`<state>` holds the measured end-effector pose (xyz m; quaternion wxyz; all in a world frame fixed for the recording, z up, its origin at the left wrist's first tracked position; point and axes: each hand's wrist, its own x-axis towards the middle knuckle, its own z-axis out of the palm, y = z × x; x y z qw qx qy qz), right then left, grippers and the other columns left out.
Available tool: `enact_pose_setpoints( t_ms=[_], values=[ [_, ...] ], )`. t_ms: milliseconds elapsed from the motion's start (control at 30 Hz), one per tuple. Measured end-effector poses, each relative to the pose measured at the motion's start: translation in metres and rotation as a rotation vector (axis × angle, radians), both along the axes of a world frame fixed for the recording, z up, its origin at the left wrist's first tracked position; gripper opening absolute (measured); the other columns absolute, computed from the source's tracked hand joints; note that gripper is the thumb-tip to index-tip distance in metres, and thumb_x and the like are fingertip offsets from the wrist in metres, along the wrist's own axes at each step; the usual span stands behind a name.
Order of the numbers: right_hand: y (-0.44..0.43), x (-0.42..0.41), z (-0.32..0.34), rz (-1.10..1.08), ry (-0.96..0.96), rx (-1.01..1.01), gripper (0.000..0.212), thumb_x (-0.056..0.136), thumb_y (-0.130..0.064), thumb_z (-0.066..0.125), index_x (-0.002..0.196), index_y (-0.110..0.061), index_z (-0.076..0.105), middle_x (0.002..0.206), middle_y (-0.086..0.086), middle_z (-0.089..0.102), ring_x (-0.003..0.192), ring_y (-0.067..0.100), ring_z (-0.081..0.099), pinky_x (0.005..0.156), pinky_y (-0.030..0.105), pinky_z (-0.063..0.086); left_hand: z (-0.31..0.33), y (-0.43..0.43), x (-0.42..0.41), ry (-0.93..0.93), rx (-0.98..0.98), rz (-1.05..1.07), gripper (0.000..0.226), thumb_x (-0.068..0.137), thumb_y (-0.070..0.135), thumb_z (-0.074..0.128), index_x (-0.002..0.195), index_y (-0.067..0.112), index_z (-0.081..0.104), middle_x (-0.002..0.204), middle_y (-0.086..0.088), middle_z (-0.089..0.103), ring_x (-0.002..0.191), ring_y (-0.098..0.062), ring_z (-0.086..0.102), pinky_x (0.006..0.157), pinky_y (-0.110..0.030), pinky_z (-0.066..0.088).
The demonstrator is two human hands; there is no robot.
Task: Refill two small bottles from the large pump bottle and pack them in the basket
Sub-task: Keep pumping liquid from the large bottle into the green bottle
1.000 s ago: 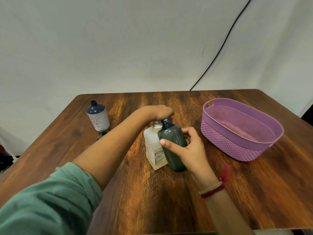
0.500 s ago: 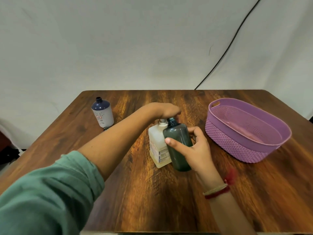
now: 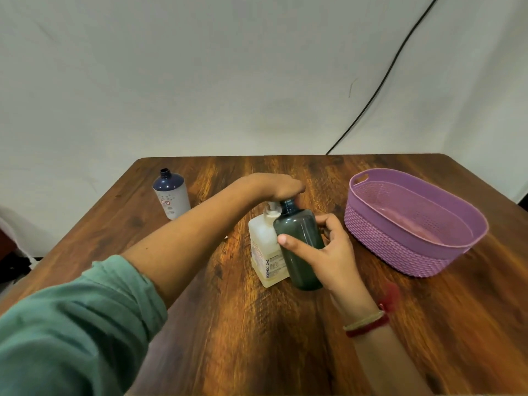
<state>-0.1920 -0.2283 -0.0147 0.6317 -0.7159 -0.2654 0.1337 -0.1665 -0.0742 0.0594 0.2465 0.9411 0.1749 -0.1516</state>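
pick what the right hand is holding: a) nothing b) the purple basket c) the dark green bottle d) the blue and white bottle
c: the right hand is curled round the dark green bottle, which is upright beside the white pump bottle, while the left hand rests on top of the pump.

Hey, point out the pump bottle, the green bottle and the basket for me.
pump bottle (image 3: 264,241): head view, pale body above the label.
green bottle (image 3: 298,224): head view, upper body above the thumb.
basket (image 3: 385,250): head view, woven outer wall.
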Motion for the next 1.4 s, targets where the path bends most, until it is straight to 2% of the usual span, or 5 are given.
enact_pose_setpoints(
  t_ms=[367, 600, 767, 1000, 1400],
  values=[
    [0.001, 0.002, -0.005, -0.014, 0.006, 0.003, 0.062, 0.044, -0.053, 0.082, 0.092, -0.026, 0.053, 0.099, -0.008, 0.062, 0.093, 0.008, 0.06, 0.074, 0.026, 0.05, -0.002, 0.003, -0.001, -0.022, -0.053, -0.023, 0.045, 0.104, 0.026, 0.02, 0.107, 0.006, 0.061, 0.115, -0.009, 0.06, 0.102, -0.022, 0.056, 0.097, -0.036, 0.041],
    [0.002, 0.003, -0.009, -0.011, -0.008, -0.023, 0.064, 0.044, -0.055, 0.086, 0.091, -0.027, 0.053, 0.099, -0.008, 0.063, 0.092, 0.007, 0.06, 0.074, 0.026, 0.05, -0.01, 0.004, -0.003, -0.026, -0.081, 0.014, 0.045, 0.103, 0.02, 0.02, 0.109, 0.003, 0.062, 0.098, -0.001, 0.061, 0.075, -0.012, 0.051, 0.065, -0.023, 0.04],
    [-0.001, 0.004, -0.006, -0.027, -0.016, -0.01, 0.066, 0.039, -0.062, 0.079, 0.091, -0.03, 0.053, 0.098, -0.01, 0.063, 0.092, 0.006, 0.061, 0.074, 0.027, 0.051, -0.002, 0.001, 0.0, 0.012, -0.01, 0.015, 0.043, 0.103, 0.017, 0.022, 0.12, -0.002, 0.057, 0.124, -0.014, 0.058, 0.11, -0.028, 0.056, 0.089, -0.033, 0.042],
    [-0.001, 0.002, -0.005, -0.013, -0.014, -0.035, 0.061, 0.046, -0.055, 0.08, 0.093, -0.028, 0.053, 0.099, -0.011, 0.06, 0.093, 0.003, 0.056, 0.071, 0.022, 0.045, -0.011, 0.005, -0.001, 0.007, 0.032, 0.003, 0.043, 0.102, 0.016, 0.023, 0.117, 0.0, 0.06, 0.122, -0.016, 0.06, 0.106, -0.028, 0.057, 0.095, -0.038, 0.043],
    [-0.001, 0.0, -0.002, -0.005, -0.014, -0.039, 0.055, 0.051, -0.045, 0.084, 0.092, -0.028, 0.052, 0.099, -0.013, 0.059, 0.092, 0.0, 0.055, 0.071, 0.02, 0.044, -0.006, -0.001, -0.005, 0.027, -0.005, 0.012, 0.046, 0.103, 0.022, 0.021, 0.12, 0.001, 0.058, 0.118, -0.011, 0.06, 0.084, -0.017, 0.051, 0.064, -0.024, 0.039]
  ],
)
